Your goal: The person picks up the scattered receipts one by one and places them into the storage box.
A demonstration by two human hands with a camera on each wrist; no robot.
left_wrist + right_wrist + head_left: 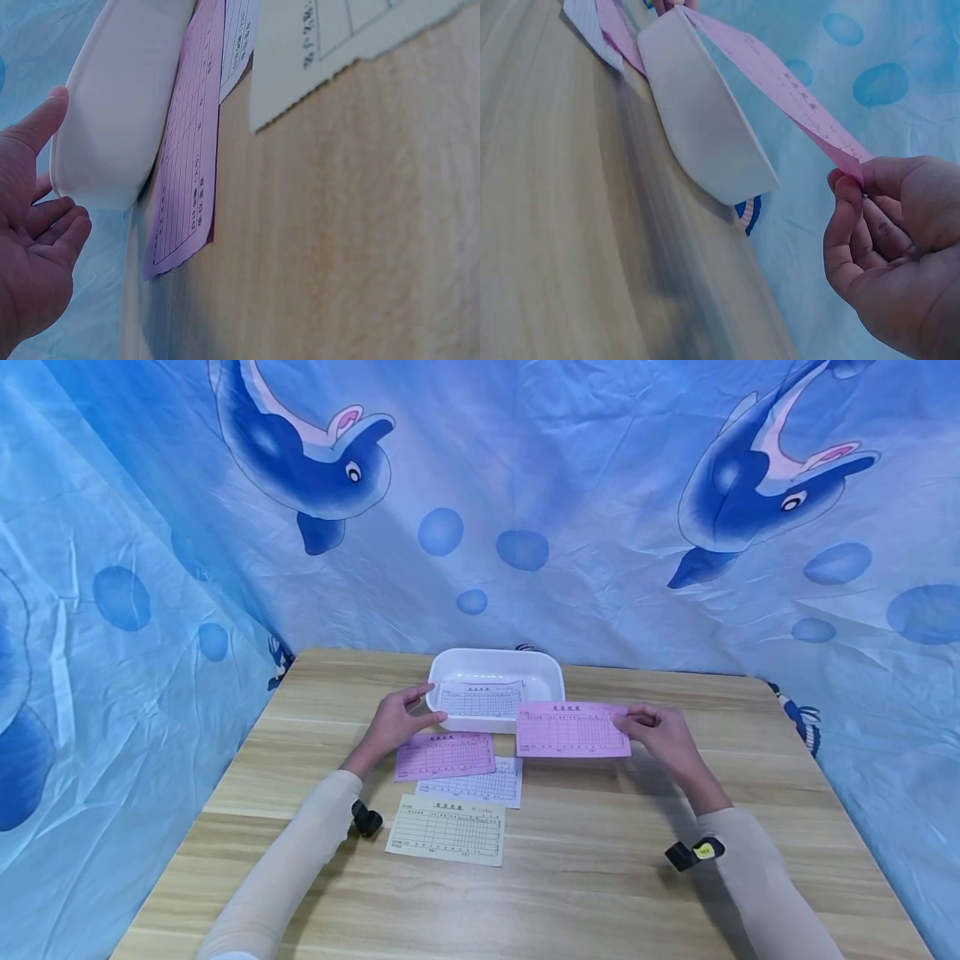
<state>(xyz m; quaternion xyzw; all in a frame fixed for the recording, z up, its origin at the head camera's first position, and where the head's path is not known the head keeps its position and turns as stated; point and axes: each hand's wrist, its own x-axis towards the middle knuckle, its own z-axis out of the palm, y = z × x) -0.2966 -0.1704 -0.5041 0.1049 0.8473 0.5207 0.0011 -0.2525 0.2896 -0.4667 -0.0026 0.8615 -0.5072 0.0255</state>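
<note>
At the left, the left hand (392, 724) is spread, thumb and fingers straight, resting at the left end of the white tray (543, 670) near the far middle of the wooden table (600, 860); from the wrist view the thumb touches the tray's rim while the fingers are relaxed and grip nothing. A white form (480, 699) lies across the tray's near edge. Just near of it a purple-pink form (444, 755) lies flat on the table, overlapping another white form (480, 785), and a cream form (446, 829) lies nearest of all. To the right, the right hand (663, 732) pinches the right edge of a pink form (572, 728) between thumb and fingertips, holding it lifted beside the tray's right end. The sheet is thin and sags along its length, so a light pinch at the edge, kept level, would probably stop it folding or catching the rim; the left hand steadying the tray seems wise, since the tray looks light enough to slide.
</note>
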